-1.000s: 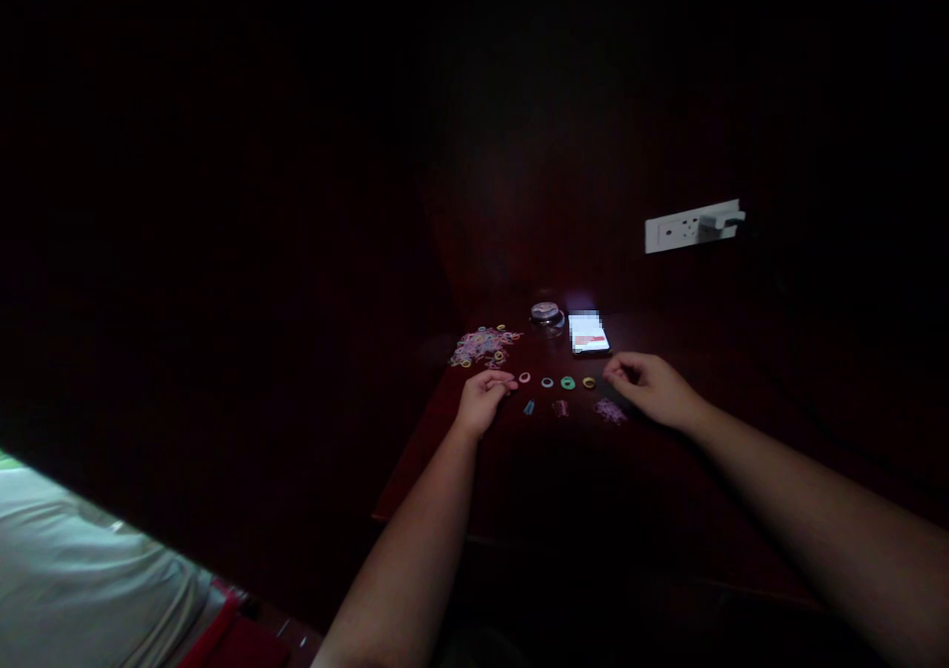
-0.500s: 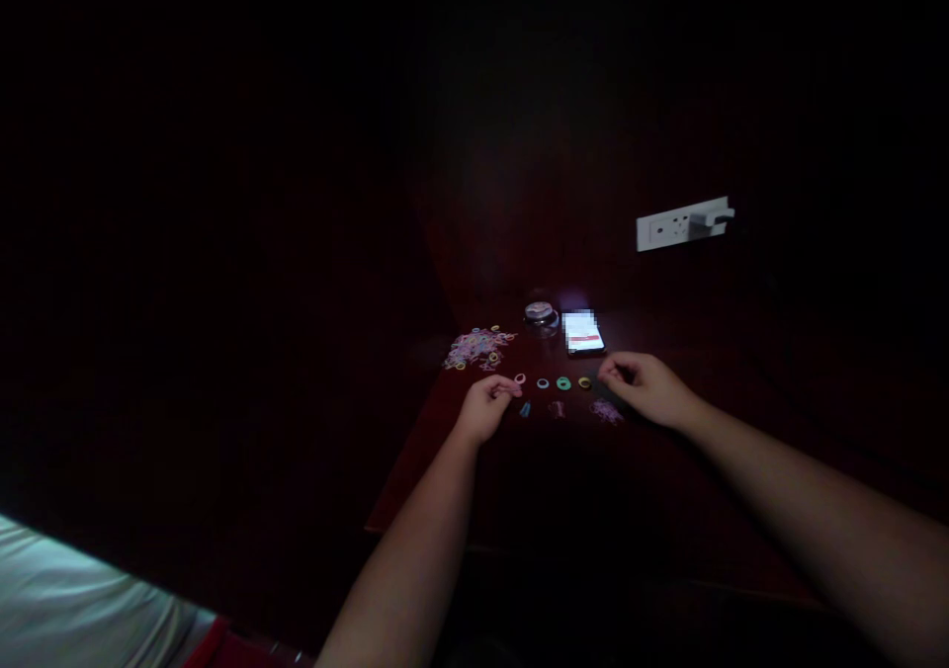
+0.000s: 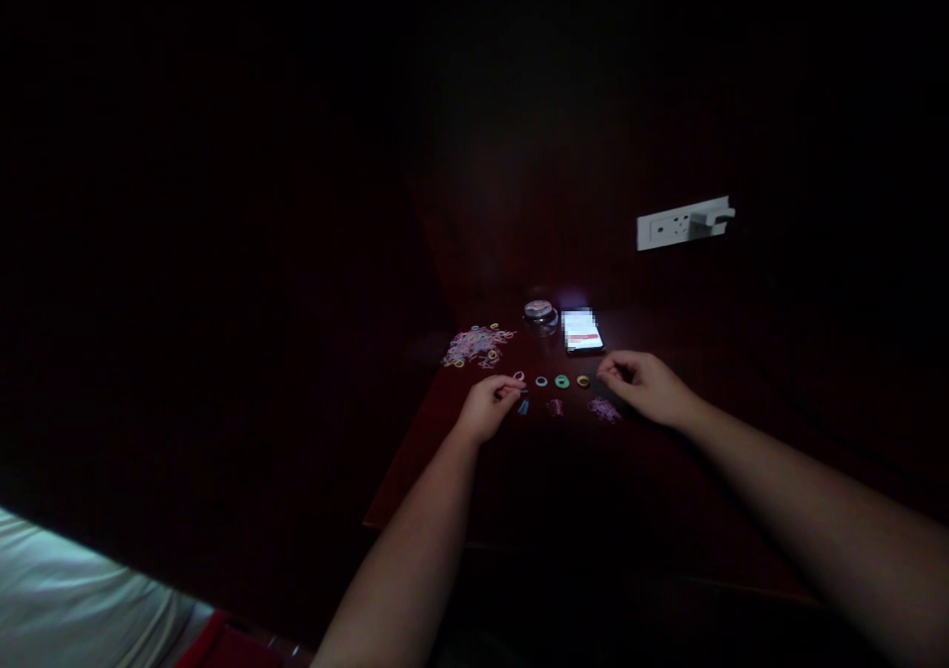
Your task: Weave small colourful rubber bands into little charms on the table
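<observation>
My left hand [image 3: 489, 408] rests low over the table, thumb and fingers pinched together. Something small and bluish shows at its fingertips, too small to name. Just beyond them lies a pink hair tie [image 3: 519, 376], with a light blue band bundle [image 3: 523, 407] close by. In the same row sit a pale blue hair tie [image 3: 541, 381], a green hair tie [image 3: 561, 381] and a yellow hair tie [image 3: 583, 381]. Right of the yellow one, my right hand [image 3: 647, 385] is closed with curled fingers; what they hold, if anything, is hidden. Purple bands [image 3: 605, 409] and pinkish bands [image 3: 556, 408] lie nearer me.
A pile of mixed coloured bands [image 3: 474, 346] spreads at the table's left. Behind the row stand a round clear jar [image 3: 540, 314] and a lit phone [image 3: 582, 330]. A wall socket [image 3: 671, 225] holds a plug. Pale fabric [image 3: 74, 599] lies at lower left.
The small bluish thing now shows at my left fingertips, where pink showed before. My right hand stays almost still, and the view has shifted very slightly.
</observation>
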`<move>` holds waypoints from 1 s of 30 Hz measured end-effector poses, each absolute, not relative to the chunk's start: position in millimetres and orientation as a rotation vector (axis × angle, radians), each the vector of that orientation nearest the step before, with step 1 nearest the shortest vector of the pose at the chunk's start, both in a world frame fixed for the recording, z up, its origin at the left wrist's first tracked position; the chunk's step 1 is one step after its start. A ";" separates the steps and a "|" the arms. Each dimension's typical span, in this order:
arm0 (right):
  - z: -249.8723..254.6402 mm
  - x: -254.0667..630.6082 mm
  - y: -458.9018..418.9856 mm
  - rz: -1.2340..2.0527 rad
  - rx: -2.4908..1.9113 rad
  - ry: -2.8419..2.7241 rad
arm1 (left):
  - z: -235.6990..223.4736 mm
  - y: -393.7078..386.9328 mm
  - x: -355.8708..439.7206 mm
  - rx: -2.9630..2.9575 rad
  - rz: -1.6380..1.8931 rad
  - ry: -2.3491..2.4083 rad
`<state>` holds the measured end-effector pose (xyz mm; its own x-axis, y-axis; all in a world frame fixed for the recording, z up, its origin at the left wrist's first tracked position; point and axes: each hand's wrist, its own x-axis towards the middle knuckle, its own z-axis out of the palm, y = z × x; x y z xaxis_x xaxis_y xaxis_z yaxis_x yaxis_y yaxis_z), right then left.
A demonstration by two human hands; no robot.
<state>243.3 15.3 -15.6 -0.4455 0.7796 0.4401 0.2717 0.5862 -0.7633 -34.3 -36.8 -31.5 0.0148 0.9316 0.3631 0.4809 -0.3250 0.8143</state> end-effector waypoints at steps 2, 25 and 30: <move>-15.0 243.3 14.9 0.781 -0.844 -1.991 | -33.3 -35.8 -33.7 1.764 1.300 1.389; -16.9 241.9 16.3 0.858 -0.823 -1.972 | -31.4 -47.0 -41.5 1.897 1.124 1.594; -16.6 240.4 15.4 0.884 -0.825 -1.968 | -27.7 -52.6 -27.1 2.179 1.104 1.640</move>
<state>240.4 15.4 -16.6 -0.4600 0.7920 0.4014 0.2262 0.5417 -0.8096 -27.1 -52.6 -27.7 0.1057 0.8918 0.4400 0.7433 -0.3648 0.5607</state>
